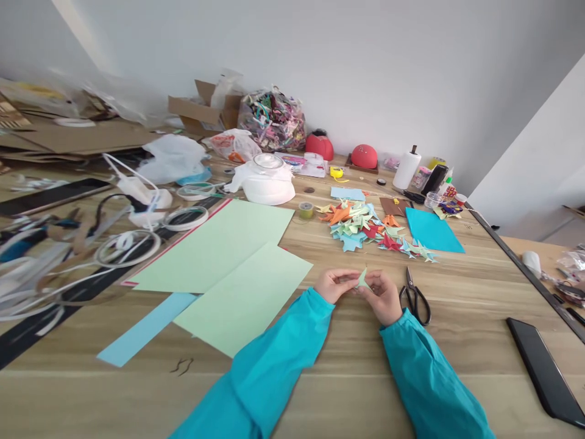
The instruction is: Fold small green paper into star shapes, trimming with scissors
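My left hand (333, 285) and my right hand (386, 297) meet above the wooden table (347, 378), both in teal sleeves. Between their pinched fingers is a small light green folded paper piece (363, 279), its point upward. Black scissors (415, 297) lie just right of my right hand. Beyond the hands is a pile of several folded paper shapes (370, 230) in orange, green, red and blue. Large light green paper sheets (228, 262) lie to the left of my left arm.
A blue paper strip (146, 329) and a blue sheet (432, 230) lie on the table. A black phone (543, 372) is at the right. Tape rolls and cords (132, 241) clutter the left; a white kettle (267, 178), bags, boxes and bottles stand at the back.
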